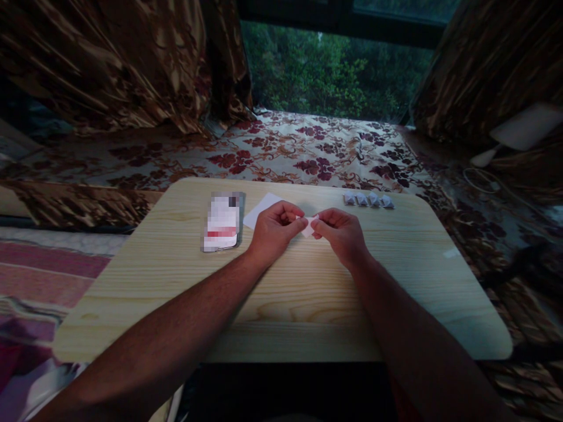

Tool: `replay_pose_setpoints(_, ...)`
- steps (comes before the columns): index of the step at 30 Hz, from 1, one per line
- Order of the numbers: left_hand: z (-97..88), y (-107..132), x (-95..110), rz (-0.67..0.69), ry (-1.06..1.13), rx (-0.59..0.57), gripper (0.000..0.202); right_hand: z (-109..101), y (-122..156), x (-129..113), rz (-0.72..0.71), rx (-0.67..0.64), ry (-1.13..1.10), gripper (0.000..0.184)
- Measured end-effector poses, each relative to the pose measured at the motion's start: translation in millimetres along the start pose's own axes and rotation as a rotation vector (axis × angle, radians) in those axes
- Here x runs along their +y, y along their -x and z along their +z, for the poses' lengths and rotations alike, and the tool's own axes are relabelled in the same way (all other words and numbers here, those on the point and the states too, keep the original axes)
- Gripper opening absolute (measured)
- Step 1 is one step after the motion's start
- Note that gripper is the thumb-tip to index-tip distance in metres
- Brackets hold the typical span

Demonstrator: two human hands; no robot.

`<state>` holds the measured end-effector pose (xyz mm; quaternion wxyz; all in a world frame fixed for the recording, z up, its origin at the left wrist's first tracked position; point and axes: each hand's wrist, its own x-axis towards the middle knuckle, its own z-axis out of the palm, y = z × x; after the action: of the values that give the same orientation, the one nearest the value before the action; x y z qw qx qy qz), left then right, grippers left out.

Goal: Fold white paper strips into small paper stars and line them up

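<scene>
Both hands meet above the middle of a light wooden table (281, 305). My left hand (275, 228) and my right hand (341, 231) each pinch one side of a small folded piece of white paper (309, 225), fingers closed on it. Just behind my left hand a white sheet of paper (260, 209) lies flat on the table. To the right, near the far edge, several small folded paper pieces (368, 200) sit in a row.
A phone (222, 223) lies on the table left of my hands. A flowered cloth (308, 152) covers the surface beyond the table, under a window with brown curtains (132, 64). A white object with a cable (519, 138) rests at the far right.
</scene>
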<state>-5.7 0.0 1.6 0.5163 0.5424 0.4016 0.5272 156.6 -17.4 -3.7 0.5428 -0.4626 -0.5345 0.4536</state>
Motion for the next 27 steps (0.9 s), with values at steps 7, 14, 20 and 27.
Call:
replay_pose_setpoints(7, 0.6, 0.4, 1.6, 0.006, -0.018, 0.003, 0.018, 1.5, 0.8, -2.5, 0.001, 0.026, 0.019, 0.019)
replay_pose_setpoints(14, 1.7, 0.8, 2.0, 0.014, -0.038, 0.006, 0.016, 3.1, 0.7, -1.7, 0.006, 0.034, 0.004, 0.02)
replay_pose_setpoints(20, 2.7, 1.3, 1.4, 0.035, -0.05, 0.001, 0.015, 5.1, 0.1, -1.8, 0.006, 0.061, -0.022, 0.018)
replay_pose_setpoints(27, 1.1, 1.0, -1.1, 0.047, -0.077, 0.003, 0.015, 3.5, 1.8, 1.5, -0.012, 0.028, -0.028, 0.014)
